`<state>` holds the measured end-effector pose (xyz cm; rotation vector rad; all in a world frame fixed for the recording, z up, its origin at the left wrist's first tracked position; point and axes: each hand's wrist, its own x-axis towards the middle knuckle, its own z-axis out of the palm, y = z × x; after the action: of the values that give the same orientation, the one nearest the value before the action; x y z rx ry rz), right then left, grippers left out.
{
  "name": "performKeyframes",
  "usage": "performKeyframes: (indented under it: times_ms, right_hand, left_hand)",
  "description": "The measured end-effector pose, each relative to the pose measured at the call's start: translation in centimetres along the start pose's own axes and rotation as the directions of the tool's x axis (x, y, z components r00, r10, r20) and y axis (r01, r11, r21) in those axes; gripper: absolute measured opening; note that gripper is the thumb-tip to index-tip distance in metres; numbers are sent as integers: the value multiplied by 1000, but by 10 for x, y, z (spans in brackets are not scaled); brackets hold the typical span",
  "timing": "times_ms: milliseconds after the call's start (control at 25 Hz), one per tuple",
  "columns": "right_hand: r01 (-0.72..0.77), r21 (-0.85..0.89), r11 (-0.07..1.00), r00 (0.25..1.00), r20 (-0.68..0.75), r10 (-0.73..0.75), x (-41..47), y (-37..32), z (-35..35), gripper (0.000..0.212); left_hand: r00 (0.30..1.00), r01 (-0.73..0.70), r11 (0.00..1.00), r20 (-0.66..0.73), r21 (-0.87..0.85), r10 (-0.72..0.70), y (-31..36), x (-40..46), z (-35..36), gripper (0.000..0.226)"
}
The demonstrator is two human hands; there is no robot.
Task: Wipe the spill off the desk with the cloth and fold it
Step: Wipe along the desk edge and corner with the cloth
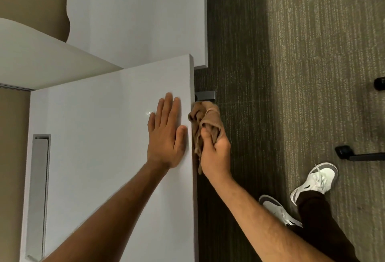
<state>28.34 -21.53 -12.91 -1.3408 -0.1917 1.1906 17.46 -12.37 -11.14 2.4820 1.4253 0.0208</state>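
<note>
My left hand (165, 134) lies flat, fingers spread, on the white desk (100, 126) close to its right edge. A small wet glint (150, 113) shows on the desk just left of my index finger. My right hand (214, 153) hangs just past the desk's right edge, above the carpet, and grips a bunched brown cloth (205, 119). The cloth touches the desk's edge and sticks out above my fist.
A grey cable slot (38, 195) runs along the desk's left side. A second white desk (137, 16) stands beyond. A grey desk foot (205, 95) sits on the striped carpet (302, 74). My white shoes (316, 180) and black chair legs (358, 154) are at the right.
</note>
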Motion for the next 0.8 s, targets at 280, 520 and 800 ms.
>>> performKeyframes:
  times_ms: [280,520,800]
  right_hand:
    - [55,131,990,994,-97,-43,101,-62,24,25]
    - [49,-50,998,992,121,-42,138,-78,30,37]
    - [87,-8,996,972,221,-83,55,-34,6,53]
  left_hand:
    - [1000,-16,1000,-4,-11,16,-4,0,1,67]
    - [1000,-14,1000,-1,-11,14,-6,1,2,67]
    - [1000,-4,1000,-1,-18,4,0,1,0,67]
